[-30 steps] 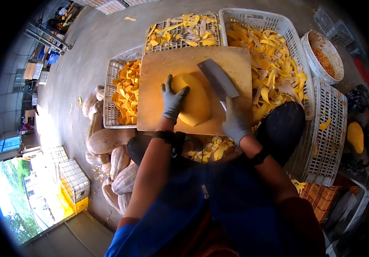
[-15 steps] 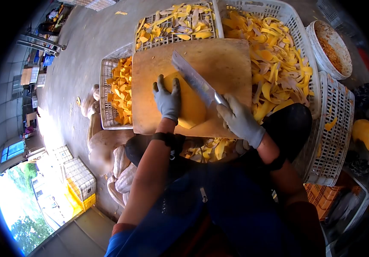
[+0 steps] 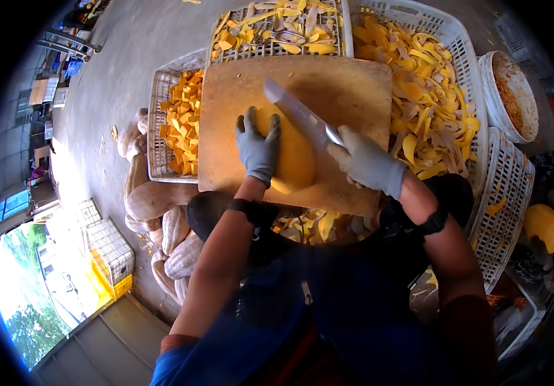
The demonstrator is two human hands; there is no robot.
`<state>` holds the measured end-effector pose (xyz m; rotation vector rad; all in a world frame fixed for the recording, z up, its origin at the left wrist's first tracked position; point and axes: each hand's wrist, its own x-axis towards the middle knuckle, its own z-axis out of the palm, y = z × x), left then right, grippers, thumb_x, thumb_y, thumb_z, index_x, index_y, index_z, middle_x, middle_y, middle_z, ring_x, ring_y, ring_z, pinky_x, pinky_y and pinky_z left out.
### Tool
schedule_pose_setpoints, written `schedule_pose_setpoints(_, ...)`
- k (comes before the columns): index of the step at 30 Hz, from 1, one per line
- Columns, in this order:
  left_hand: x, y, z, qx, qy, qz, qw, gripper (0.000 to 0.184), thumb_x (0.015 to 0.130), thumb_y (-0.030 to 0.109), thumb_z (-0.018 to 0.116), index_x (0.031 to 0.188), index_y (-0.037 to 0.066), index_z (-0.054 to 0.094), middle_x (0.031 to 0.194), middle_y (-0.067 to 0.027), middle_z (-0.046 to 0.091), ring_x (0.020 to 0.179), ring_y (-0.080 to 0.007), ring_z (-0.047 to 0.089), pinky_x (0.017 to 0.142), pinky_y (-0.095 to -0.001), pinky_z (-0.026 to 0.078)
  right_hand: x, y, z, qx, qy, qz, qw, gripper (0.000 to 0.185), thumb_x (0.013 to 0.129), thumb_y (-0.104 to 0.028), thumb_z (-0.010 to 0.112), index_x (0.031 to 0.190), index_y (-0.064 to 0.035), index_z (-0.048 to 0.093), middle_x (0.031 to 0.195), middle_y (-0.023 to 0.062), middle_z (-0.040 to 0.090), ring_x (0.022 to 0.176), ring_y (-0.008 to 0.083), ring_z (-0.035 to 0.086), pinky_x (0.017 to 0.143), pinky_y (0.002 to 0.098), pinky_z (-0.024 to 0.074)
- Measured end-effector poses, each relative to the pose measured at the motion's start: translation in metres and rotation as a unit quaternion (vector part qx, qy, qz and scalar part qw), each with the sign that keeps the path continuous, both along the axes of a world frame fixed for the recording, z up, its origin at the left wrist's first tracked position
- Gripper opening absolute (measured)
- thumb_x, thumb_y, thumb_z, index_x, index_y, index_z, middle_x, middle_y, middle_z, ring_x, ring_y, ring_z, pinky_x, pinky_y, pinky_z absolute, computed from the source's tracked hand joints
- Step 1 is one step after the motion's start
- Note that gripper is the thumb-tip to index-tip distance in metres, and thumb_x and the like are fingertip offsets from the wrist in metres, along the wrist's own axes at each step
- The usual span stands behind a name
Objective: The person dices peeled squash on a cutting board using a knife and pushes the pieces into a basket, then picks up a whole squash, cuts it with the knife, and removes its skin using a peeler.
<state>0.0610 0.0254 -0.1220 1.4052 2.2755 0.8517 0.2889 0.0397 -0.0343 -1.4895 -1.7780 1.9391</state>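
Observation:
A peeled orange pumpkin piece (image 3: 296, 157) lies on a wooden cutting board (image 3: 225, 83). My left hand (image 3: 258, 148), in a grey glove, holds its left side, thumb and fingers over the top. In my gloved right hand (image 3: 368, 161) is the handle of a large kitchen knife (image 3: 299, 112). Its broad blade slants up and left, along the upper right side of the pumpkin. Whether the edge touches the flesh, I cannot tell.
Left of the board stands a crate (image 3: 155, 138) of pumpkin cubes. Peels fill a white crate (image 3: 473, 77) on the right and lie on an upturned crate (image 3: 348, 32) behind. A bucket (image 3: 486, 83) stands far right. Whole pumpkins (image 3: 155, 199) lie on the floor at left.
The whole view has shifted slightly. My right hand and the knife sit a little higher and further right in the picture. My left hand stays on the pumpkin.

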Motion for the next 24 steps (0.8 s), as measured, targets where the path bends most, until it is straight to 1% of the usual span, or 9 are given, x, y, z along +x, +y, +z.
schedule_pose_setpoints(2,0.002,-0.002,-0.007,0.002,0.003,-0.002,1.0,0.064,0.081,0.047,0.063,0.131,0.012,0.046,0.134,-0.026,0.04,0.12,-0.0419,0.043,0.098,-0.0434,0.04,-0.037,0.007,-0.061,0.098,-0.031,0.019,0.995,0.031,0.095,-0.027,0.049,0.109,0.0006,0.043,0.065,0.0036,0.05,0.046,0.0122,0.05,0.043,0.0275,0.0427)
schedule_pose_setpoints(3,-0.001,0.001,-0.004,0.011,0.01,-0.005,1.0,0.064,0.081,0.047,0.063,0.131,0.012,0.046,0.135,-0.0259,0.04,0.121,-0.0417,0.043,0.099,-0.0433,0.04,-0.055,0.011,-0.057,0.155,-0.04,0.026,0.987,0.032,0.095,-0.028,0.049,0.108,0.0006,0.042,0.064,0.0037,0.049,0.046,0.013,0.05,0.043,0.0281,0.0424)
schedule_pose_setpoints(6,0.0,0.001,-0.006,0.012,0.005,0.003,1.0,0.065,0.08,0.048,0.064,0.132,0.012,0.046,0.137,-0.0257,0.038,0.121,-0.0415,0.042,0.099,-0.0432,0.04,-0.044,0.007,-0.039,0.008,0.006,-0.031,0.999,0.033,0.095,-0.029,0.048,0.107,0.0011,0.043,0.064,0.0054,0.051,0.047,0.015,0.052,0.043,0.0311,0.0426)
schedule_pose_setpoints(10,0.005,0.001,-0.001,-0.001,0.009,0.017,1.0,0.067,0.08,0.048,0.065,0.133,0.013,0.045,0.139,-0.0257,0.036,0.123,-0.0418,0.041,0.1,-0.0434,0.038,0.004,-0.028,-0.009,-0.043,-0.03,-0.009,0.999,0.036,0.095,-0.028,0.05,0.112,0.0027,0.044,0.069,0.0108,0.056,0.048,0.0181,0.054,0.05,0.0349,0.0453)
schedule_pose_setpoints(12,0.004,0.001,-0.006,0.011,0.004,0.02,1.0,0.065,0.08,0.047,0.064,0.133,0.013,0.046,0.139,-0.0259,0.036,0.123,-0.0421,0.04,0.101,-0.0434,0.038,0.011,-0.078,-0.062,0.211,0.012,-0.036,0.977,0.033,0.094,-0.027,0.051,0.107,0.0024,0.045,0.073,0.0154,0.058,0.053,0.0248,0.057,0.055,0.0371,0.0472)
schedule_pose_setpoints(14,0.004,0.0,-0.005,0.012,0.012,0.02,1.0,0.064,0.08,0.047,0.064,0.133,0.014,0.046,0.138,-0.026,0.036,0.123,-0.0424,0.04,0.101,-0.0431,0.038,-0.011,-0.094,-0.057,0.106,-0.082,-0.037,0.99,0.031,0.093,-0.026,0.051,0.104,0.0032,0.047,0.084,0.0253,0.058,0.073,0.0377,0.059,0.066,0.0437,0.0462)
schedule_pose_setpoints(16,0.002,-0.002,-0.009,0.022,0.028,0.019,0.999,0.057,0.083,0.043,0.062,0.13,0.013,0.048,0.135,-0.025,0.04,0.121,-0.0419,0.042,0.1,-0.043,0.039,-0.026,-0.112,-0.083,0.237,-0.076,-0.084,0.965,0.03,0.092,-0.027,0.051,0.098,0.0018,0.046,0.083,0.0279,0.059,0.078,0.0428,0.06,0.069,0.0495,0.0449)
schedule_pose_setpoints(21,-0.022,0.008,-0.022,0.073,-0.092,-0.02,0.993,0.031,0.093,0.03,0.052,0.117,0.011,0.055,0.119,-0.0207,0.052,0.107,-0.038,0.052,0.092,-0.0418,0.042,-0.011,-0.111,-0.082,0.252,-0.044,-0.143,0.956,0.028,0.091,-0.025,0.052,0.101,0.0011,0.048,0.084,0.0271,0.06,0.078,0.0425,0.059,0.07,0.0485,0.0458)
schedule_pose_setpoints(24,-0.028,0.008,-0.026,0.081,-0.074,-0.021,0.994,0.028,0.094,0.028,0.048,0.116,0.011,0.056,0.114,-0.0198,0.055,0.105,-0.0369,0.053,0.09,-0.0406,0.044,-0.01,-0.11,-0.047,0.26,-0.029,-0.145,0.954,0.028,0.09,-0.024,0.054,0.103,0.001,0.049,0.083,0.0253,0.06,0.075,0.0418,0.06,0.068,0.0481,0.0466)
